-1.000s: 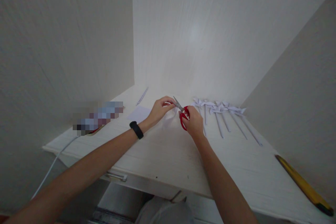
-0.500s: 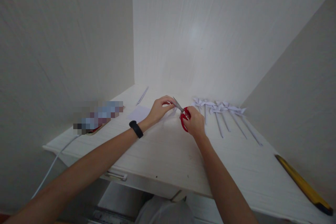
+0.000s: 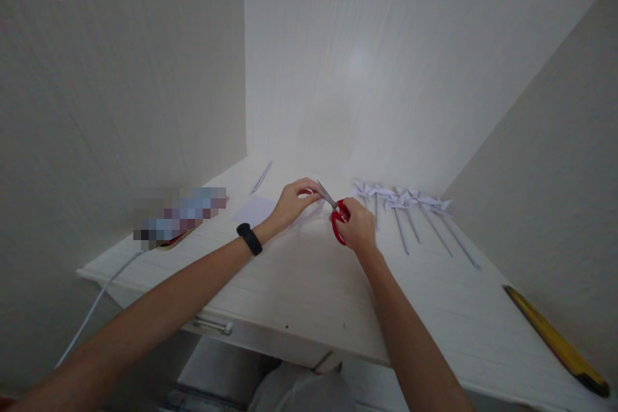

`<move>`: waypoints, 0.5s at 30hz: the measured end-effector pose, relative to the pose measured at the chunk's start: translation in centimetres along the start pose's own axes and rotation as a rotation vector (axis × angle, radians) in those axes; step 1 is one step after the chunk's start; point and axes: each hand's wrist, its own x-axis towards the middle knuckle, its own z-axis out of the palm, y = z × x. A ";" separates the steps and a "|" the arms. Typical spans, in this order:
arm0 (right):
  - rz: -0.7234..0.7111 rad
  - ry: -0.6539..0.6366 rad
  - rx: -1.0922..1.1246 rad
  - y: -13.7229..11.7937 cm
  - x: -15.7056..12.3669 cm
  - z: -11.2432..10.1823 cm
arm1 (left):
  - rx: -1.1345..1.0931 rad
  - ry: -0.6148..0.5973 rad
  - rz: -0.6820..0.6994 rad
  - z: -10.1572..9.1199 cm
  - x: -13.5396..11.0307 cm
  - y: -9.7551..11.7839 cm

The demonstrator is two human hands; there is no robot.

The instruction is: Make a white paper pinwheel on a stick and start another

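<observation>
Left hand [image 3: 292, 201]: fingers curled in, pinching a piece of white paper [image 3: 313, 211] at the thumb and fingertips; a black wristband [image 3: 250, 239] sits on the wrist.
Right hand [image 3: 356, 226]: closed through the red handles of the scissors [image 3: 334, 208], knuckles towards the camera.
Scissors: the steel blades slant up and to the left from the red handles, with their tips at the left fingertips. How far the blades are parted is too small to tell.
White paper: held low over the table [image 3: 309, 283], between the two hands, with its far edge at the blades.
Change from a second ago: both hands and the scissors sit almost where they were. The paper between the hands now looks flatter and shows less, and the blades still meet it at the same spot.
Just left of the hands: a flat white sheet [image 3: 255, 210] on the table, and beyond it a thin white stick [image 3: 261, 177] near the wall corner.
Just right of the hands: a row of paper pinwheels [image 3: 403, 201] on white sticks, lying side by side.
Far left: a blurred-out object [image 3: 178, 215] with a white cable [image 3: 91, 309] hanging off the table edge.
Far right: a yellow and black tool [image 3: 555, 341] along the table's right edge.
</observation>
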 end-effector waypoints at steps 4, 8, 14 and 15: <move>-0.004 0.004 -0.018 0.0 0.0 0.1 | -0.012 -0.001 0.003 -0.1 0.0 0.0; 0.011 0.008 -0.036 0.1 0.0 0.2 | -0.031 0.000 -0.002 -0.1 0.1 0.0; -0.014 0.037 -0.041 0.1 0.0 0.2 | -0.049 0.002 -0.018 0.0 0.1 0.1; -0.022 0.046 -0.042 0.2 0.0 0.3 | -0.054 0.003 -0.019 0.0 0.0 0.2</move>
